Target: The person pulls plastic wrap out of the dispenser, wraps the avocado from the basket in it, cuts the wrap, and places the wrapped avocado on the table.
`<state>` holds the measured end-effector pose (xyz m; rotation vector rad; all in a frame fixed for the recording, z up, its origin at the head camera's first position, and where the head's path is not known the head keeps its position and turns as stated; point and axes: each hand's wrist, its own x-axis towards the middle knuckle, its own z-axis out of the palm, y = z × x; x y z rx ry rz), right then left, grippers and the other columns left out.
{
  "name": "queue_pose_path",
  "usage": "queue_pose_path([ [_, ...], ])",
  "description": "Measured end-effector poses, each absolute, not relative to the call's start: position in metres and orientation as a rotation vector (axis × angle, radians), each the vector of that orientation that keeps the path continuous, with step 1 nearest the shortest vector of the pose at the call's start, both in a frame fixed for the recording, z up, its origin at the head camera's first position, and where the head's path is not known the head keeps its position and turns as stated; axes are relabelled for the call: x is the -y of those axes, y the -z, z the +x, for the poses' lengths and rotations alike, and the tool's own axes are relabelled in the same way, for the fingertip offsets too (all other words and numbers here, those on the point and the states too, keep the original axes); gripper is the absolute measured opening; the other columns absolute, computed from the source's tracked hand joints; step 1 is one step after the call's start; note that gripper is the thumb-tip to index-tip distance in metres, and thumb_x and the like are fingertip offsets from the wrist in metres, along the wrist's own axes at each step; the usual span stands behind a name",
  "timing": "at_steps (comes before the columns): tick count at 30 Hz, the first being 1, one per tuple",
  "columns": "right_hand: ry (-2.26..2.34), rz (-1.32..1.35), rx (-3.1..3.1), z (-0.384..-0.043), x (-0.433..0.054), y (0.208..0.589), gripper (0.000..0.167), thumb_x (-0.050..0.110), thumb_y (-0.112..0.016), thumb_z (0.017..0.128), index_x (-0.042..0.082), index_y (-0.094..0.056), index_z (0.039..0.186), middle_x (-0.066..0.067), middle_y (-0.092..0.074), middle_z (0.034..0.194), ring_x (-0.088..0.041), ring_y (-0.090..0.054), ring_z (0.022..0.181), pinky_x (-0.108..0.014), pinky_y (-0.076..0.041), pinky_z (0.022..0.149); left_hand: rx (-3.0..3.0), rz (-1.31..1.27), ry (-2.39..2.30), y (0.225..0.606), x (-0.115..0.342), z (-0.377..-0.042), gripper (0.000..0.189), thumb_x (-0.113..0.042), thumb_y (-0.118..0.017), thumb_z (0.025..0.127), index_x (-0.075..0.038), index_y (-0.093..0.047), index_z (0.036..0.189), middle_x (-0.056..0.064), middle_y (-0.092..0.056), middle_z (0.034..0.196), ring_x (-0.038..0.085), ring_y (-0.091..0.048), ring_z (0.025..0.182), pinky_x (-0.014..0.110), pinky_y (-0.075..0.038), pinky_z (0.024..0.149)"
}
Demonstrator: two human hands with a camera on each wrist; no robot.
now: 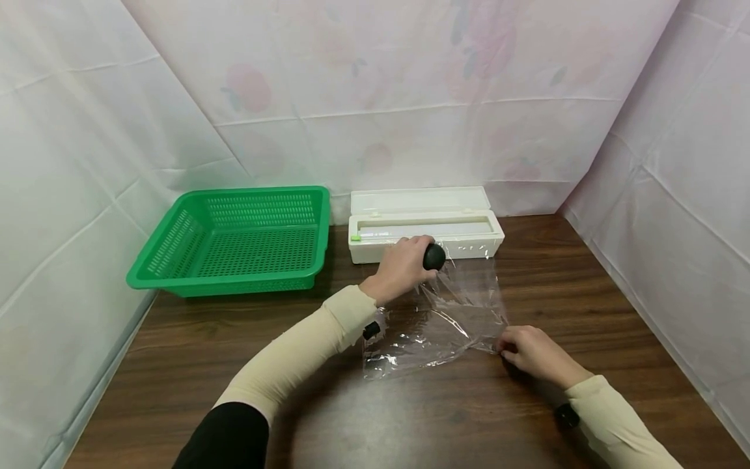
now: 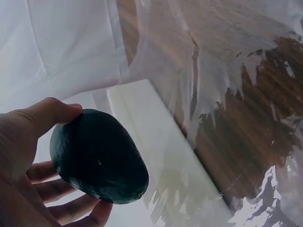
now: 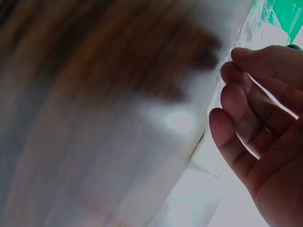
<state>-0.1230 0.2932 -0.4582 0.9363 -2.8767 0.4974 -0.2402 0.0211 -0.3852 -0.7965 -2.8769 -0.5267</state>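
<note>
I have the dark oval fruit [image 1: 434,256] grasped in the left hand [image 1: 401,268], clear film [image 1: 445,339] below that grip, so I'd draw the film edge pinched by the right hand [image 1: 536,355] gently outward, easing creases before lowering the fruit.

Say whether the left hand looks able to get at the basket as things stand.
Probably yes: nothing visible stands between the left hand and the basket on its left. That hand holds the avocado, though, so it may need freeing before it could grip.
</note>
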Motion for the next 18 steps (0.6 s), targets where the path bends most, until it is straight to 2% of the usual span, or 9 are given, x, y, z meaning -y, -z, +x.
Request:
queue_pose_path([
  [4, -0.483, 0.918, 2.896, -0.122, -0.293, 0.457, 0.018, 0.001, -0.077, 0.074, 0.017, -0.067, 0.074, 0.009, -0.063, 0.074, -0.009, -0.060, 0.067, -0.030, -0.050, 0.061, 2.881, -0.821, 0.458, 0.392, -0.027, -0.241, 0.059, -0.036, -0.077, 0.083, -0.011, -0.055, 0.131, 0.007, -0.068, 0.118, 0.025, -0.064, 0.096, 0.037, -0.056, 0.072],
  [10, -0.483, 0.900, 2.909, -0.122, -0.293, 0.455, 0.018, 0.001, -0.077, 0.074, 0.016, -0.067, 0.074, 0.008, -0.062, 0.074, -0.010, -0.060, 0.067, -0.029, -0.050, 0.060, 2.877, -0.870, 0.273, 0.402, -0.037, -0.242, 0.061, -0.040, -0.076, 0.083, -0.012, -0.055, 0.133, 0.007, -0.065, 0.126, 0.027, -0.064, 0.106, 0.039, -0.058, 0.078],
  [18, -0.486, 0.900, 2.888, -0.123, -0.293, 0.454, 0.019, 0.000, -0.077, 0.074, 0.016, -0.067, 0.073, 0.008, -0.061, 0.073, -0.009, -0.059, 0.066, -0.029, -0.049, 0.060, 2.843, -0.913, 0.158, 0.410, -0.046, -0.245, 0.052, -0.040, -0.076, 0.084, -0.010, -0.058, 0.122, 0.007, -0.066, 0.121, 0.026, -0.064, 0.107, 0.038, -0.059, 0.079],
])
